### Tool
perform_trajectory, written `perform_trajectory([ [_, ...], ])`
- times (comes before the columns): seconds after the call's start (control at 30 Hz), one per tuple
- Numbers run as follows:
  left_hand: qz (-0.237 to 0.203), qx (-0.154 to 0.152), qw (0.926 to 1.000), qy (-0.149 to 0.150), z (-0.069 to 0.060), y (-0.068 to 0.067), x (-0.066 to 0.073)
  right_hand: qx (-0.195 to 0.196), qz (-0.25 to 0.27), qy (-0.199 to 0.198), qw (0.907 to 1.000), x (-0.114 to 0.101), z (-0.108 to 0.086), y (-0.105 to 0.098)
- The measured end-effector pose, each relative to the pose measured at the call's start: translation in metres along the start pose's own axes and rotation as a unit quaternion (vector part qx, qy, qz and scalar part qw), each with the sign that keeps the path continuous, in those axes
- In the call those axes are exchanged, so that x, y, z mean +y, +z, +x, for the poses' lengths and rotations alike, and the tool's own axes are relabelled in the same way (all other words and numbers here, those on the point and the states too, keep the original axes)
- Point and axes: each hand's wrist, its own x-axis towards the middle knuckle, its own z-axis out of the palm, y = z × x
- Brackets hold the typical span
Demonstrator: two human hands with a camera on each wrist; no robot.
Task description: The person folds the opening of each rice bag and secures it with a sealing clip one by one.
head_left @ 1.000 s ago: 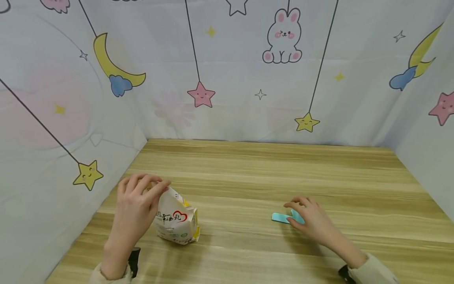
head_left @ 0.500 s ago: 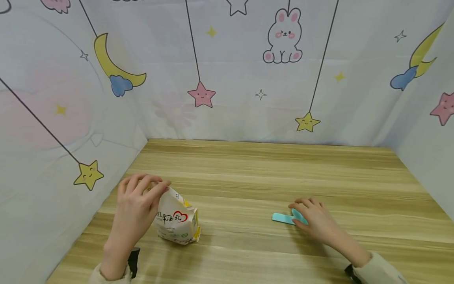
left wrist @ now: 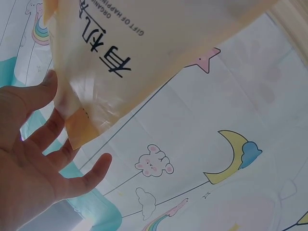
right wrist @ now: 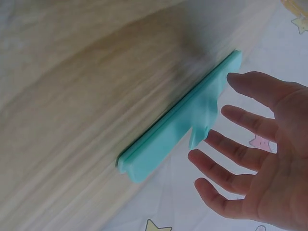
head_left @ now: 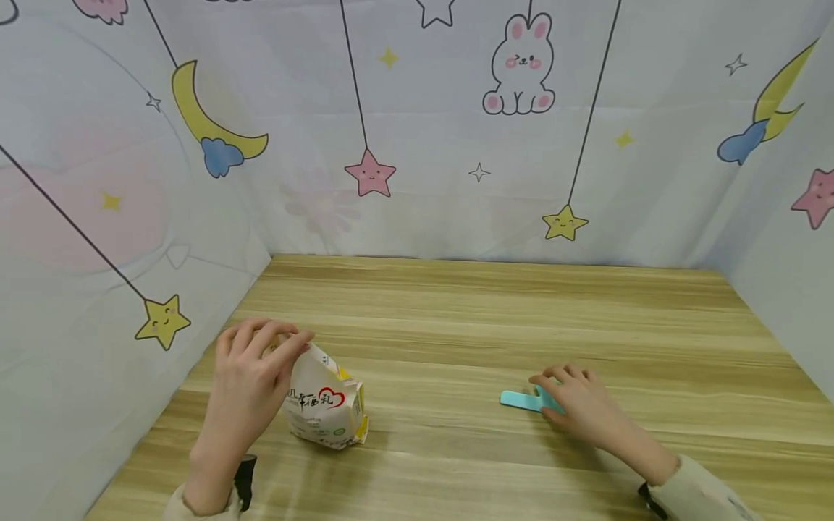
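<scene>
A white paper-like bag [head_left: 321, 416] with yellow sides, dark lettering and a red heart outline stands on the left of the wooden table. My left hand [head_left: 247, 380] pinches its top corner between thumb and fingers; the left wrist view shows the bag's folded yellow tip [left wrist: 83, 127] there. To the right, a mint-green bag sealing clip [head_left: 519, 400] lies on the table with a small raised handle [right wrist: 204, 122]. My right hand [head_left: 583, 409] hovers at it, fingers spread and loosely bent. In the right wrist view the thumb [right wrist: 250, 82] is very near the clip; whether it touches is unclear.
The wood-grain table [head_left: 430, 311] extends back to a white printed curtain [head_left: 443, 210] with stars, moons and a rabbit. Curtains also enclose the left and right sides. Black straps [head_left: 245, 481] circle both wrists below pale sleeves.
My right hand has drawn slightly to the right, uncovering a bit more of the clip, which stays in place. My left hand and the bag have not moved.
</scene>
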Motion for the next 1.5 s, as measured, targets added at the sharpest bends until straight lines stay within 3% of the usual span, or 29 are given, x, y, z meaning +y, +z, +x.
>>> perform_trajectory([
  [0.3,0.013,-0.029,0.9994,-0.012,-0.0009,-0.0016,-0.0018,0.01,-0.053,-0.027,0.9982,0.001,-0.0005,0.004],
  [0.57,0.016,-0.036,0.9992,-0.013,-0.0012,-0.0022,-0.0014,0.005,-0.09,-0.019,0.9957,0.0012,0.0017,0.0062],
  [1.07,0.014,-0.038,0.9991,-0.014,-0.001,-0.0022,-0.0013,0.029,-0.087,-0.019,0.9956,-0.0006,0.0012,0.0052],
  [1.33,0.011,-0.033,0.9992,-0.018,-0.002,-0.0008,-0.0018,0.084,-0.092,-0.05,0.9909,-0.0032,-0.0007,0.0038],
  [1.5,0.011,-0.031,0.9994,-0.016,-0.002,-0.0002,-0.0016,0.083,-0.095,-0.048,0.9909,-0.0055,-0.0017,0.0031],
])
